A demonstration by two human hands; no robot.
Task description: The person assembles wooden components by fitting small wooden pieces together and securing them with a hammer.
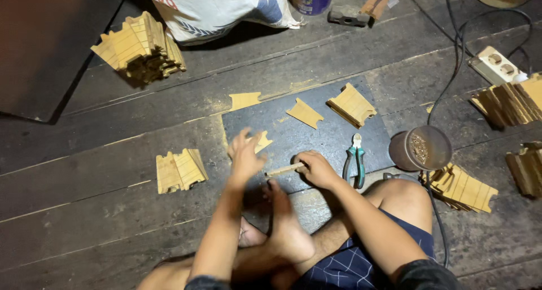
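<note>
Blurred, left hand [244, 157] with fingers spread, hovering over a flat bamboo piece [261, 142] on the dark mat [316, 134]; contact impossible to tell, most of the piece hidden beneath the palm. Right hand [317, 168] closed around one end of a thin bamboo stick [284, 169], that end hidden in the fist. Stick lying nearly level, long axis left to right, free end pointing toward the left hand, just above a bare foot [287, 222]. Green-handled pliers [355, 164] just beside the right hand, jaws pointing away. Farther out, flat bamboo cutouts [179, 170] on the plank floor [84, 182], a round tin [420, 149], and a bamboo stack [528, 168] cut off at the right edge.
</note>
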